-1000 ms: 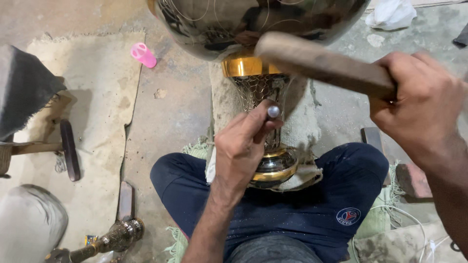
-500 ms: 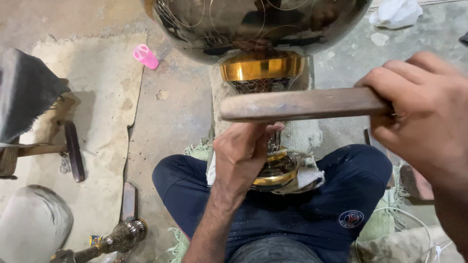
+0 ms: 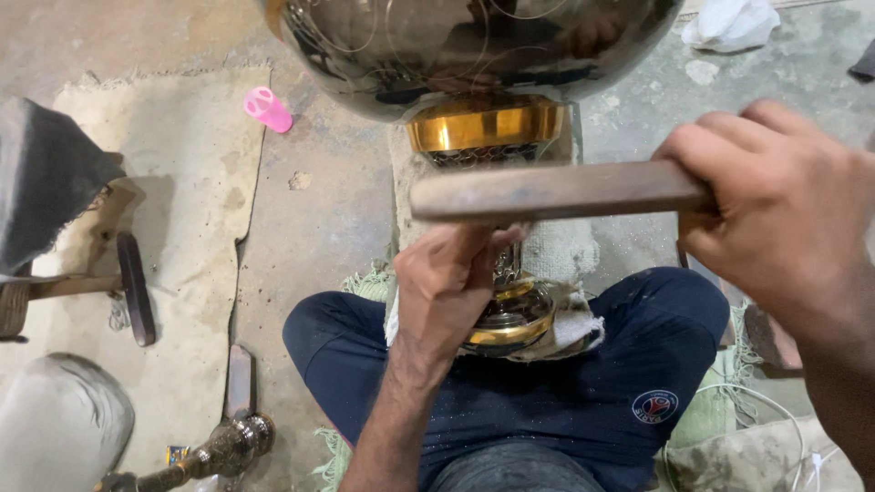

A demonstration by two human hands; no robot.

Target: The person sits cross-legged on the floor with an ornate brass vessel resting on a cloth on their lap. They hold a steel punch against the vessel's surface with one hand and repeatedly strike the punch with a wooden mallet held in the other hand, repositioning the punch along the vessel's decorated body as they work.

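A large shiny metal vessel stands between my crossed legs. Its engraved bowl (image 3: pixel 456 46) fills the top of the view, with a gold band (image 3: pixel 483 128) below it and a gold-rimmed base (image 3: pixel 515 323) on a white cloth (image 3: pixel 565 255). My left hand (image 3: pixel 447 292) is closed around a small metal punch held against the stem; the punch itself is hidden. My right hand (image 3: pixel 775 219) grips a wooden hammer handle (image 3: pixel 547 191), which lies level just above the left hand. The hammer's head is out of sight.
A pink plastic piece (image 3: pixel 267 109) lies on the concrete floor by a beige mat (image 3: pixel 182 228). On the mat are a dark cloth (image 3: pixel 46 173) and a hammer (image 3: pixel 132 287). An ornate brass part (image 3: pixel 219 451) lies at the bottom left, a white rag (image 3: pixel 734 23) at the top right.
The wooden handle has swung down from a raised tilt to level over my left hand. The punch's tip, visible one second ago, is now covered.
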